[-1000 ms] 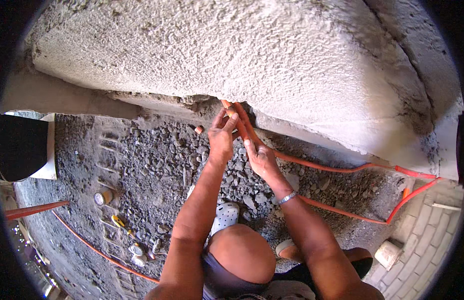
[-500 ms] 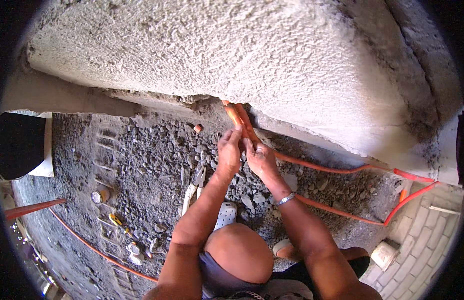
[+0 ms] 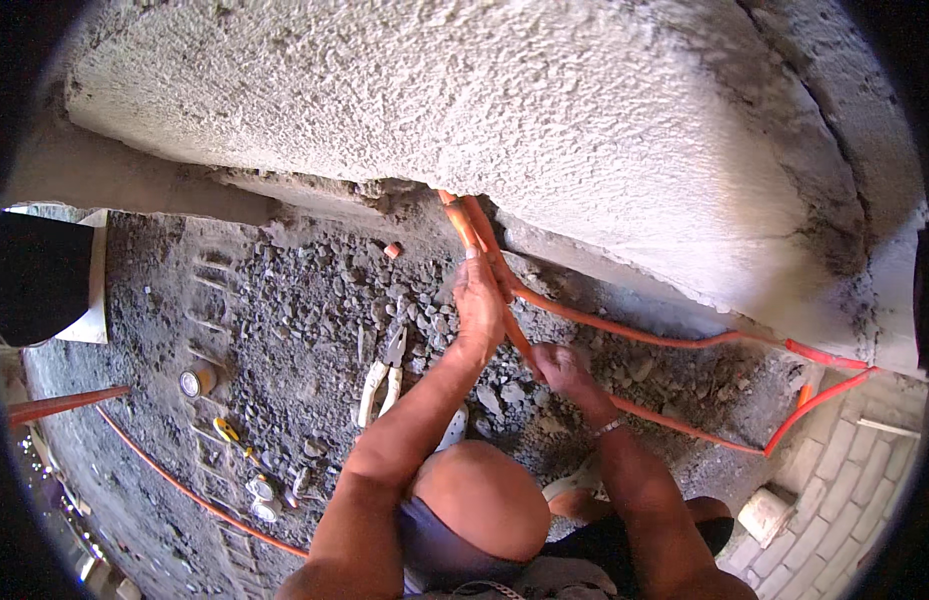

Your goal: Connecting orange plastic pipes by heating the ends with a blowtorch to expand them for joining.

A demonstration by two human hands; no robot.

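Two orange flexible conduits come out of a gap under the rough plastered wall (image 3: 434, 90). My left hand (image 3: 478, 305) is closed around the nearer conduit (image 3: 520, 338), close to the gap. Lower and to the right, my right hand (image 3: 567, 372) grips the same conduit, which runs on past it to the right. The other conduit (image 3: 624, 327) bends away along the wall's foot, beside my left hand. White-handled pliers (image 3: 386, 375) lie with their jaws apart on the gravel, left of my left forearm.
Loose gravel (image 3: 314, 300) covers the ground. On the left are a can (image 3: 197, 380), a yellow-handled tool (image 3: 227, 430), two small pale round items (image 3: 264, 498) and an orange line (image 3: 184, 490). A pale bucket-like container (image 3: 766, 515) sits by brick paving (image 3: 834, 490) on the right.
My right hand has moved down and right along the conduit, away from my left hand. The left hand has shifted slightly down and right and now wraps the conduit.
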